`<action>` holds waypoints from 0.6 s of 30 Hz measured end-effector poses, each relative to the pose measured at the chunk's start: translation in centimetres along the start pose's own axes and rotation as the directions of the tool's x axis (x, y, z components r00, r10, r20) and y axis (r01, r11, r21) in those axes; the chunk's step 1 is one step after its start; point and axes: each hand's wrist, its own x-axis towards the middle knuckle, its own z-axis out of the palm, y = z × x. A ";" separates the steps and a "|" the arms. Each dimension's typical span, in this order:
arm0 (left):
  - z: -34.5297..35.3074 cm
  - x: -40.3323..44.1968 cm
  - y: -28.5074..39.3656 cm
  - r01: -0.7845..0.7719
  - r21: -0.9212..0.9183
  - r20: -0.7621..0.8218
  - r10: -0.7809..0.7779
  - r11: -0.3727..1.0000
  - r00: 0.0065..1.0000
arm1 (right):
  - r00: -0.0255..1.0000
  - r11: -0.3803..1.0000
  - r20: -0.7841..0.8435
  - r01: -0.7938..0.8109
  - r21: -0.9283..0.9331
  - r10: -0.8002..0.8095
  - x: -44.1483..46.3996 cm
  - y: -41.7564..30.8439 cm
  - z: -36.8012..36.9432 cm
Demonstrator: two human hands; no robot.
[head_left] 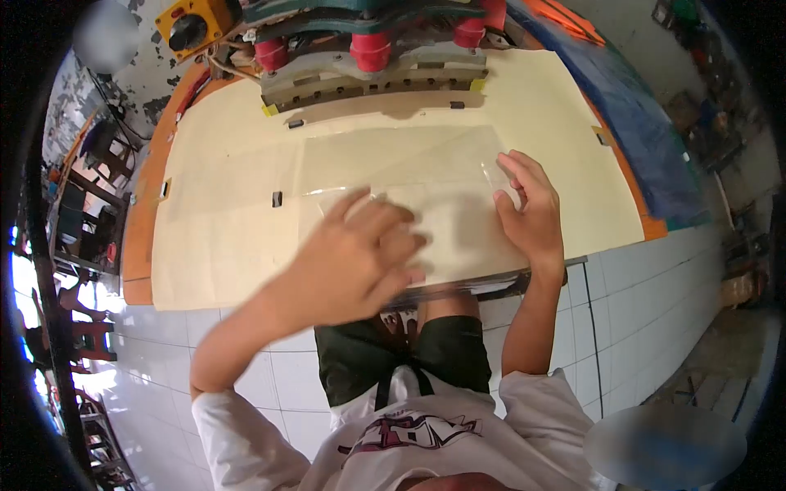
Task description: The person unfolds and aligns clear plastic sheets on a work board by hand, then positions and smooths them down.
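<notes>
A clear plastic sheet point(401, 155) lies on the cream-coloured table cover point(221, 237), in front of the machine. Over its lower left part is my left hand point(360, 254), fingers spread and slightly blurred, with nothing visible in it. My right hand point(532, 209) is at the sheet's right edge, fingers loosely bent and thumb apart from them, seemingly holding nothing. Whether either hand touches the sheet I cannot tell.
A dark green machine point(360, 10) with red cylinders point(370, 51) and a toothed bar point(377, 85) stands at the back. A yellow box point(192, 24) is behind left. Small black pieces point(277, 199) sit on the cover. Blue sheeting point(614, 98) covers the right side.
</notes>
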 end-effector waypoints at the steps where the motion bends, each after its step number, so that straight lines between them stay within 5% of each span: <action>1: 1.4 -0.7 0.1 0.017 0.015 -0.001 -0.017 1.000 1.000 | 1.000 1.000 -0.012 0.003 0.006 -0.003 0.2 0.0 0.0; 9: 3.5 -2.1 0.1 0.176 0.267 -0.116 -0.150 0.947 0.982 | 0.997 0.987 0.016 -0.078 -0.143 0.081 0.2 -1.1 0.1; 13: 3.8 -2.3 -0.6 0.301 0.287 -0.168 -0.261 0.910 0.951 | 0.993 0.992 0.032 -0.107 -0.067 0.110 0.2 -1.7 0.1; 18: 4.4 -2.7 -1.2 0.412 0.260 -0.231 -0.358 0.873 0.905 | 0.995 0.983 -0.014 0.095 -0.154 -0.098 -0.1 -1.4 0.2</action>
